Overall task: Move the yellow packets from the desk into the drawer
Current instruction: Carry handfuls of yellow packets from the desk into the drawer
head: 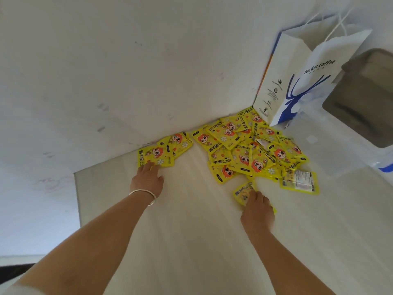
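Crowding the yellow packets [253,145], white paper bag [297,81] beside pile, left grip [146,179] flat on one, right grip [257,211] pinching another

A heap of packets [253,150] lies on the desk [191,231] right of centre in the frame, pushed back against the wall [127,71], with a bag [297,81] standing just behind it at the upper right and a box [350,128] right of the bag. A smaller group [163,151] lies apart to the left of the heap, also against the wall, and the left hand [146,179] touches its near edge. Below the heap, the right hand [257,211] rests on a lone packet [244,191], with another packet [299,182] just to its upper right.
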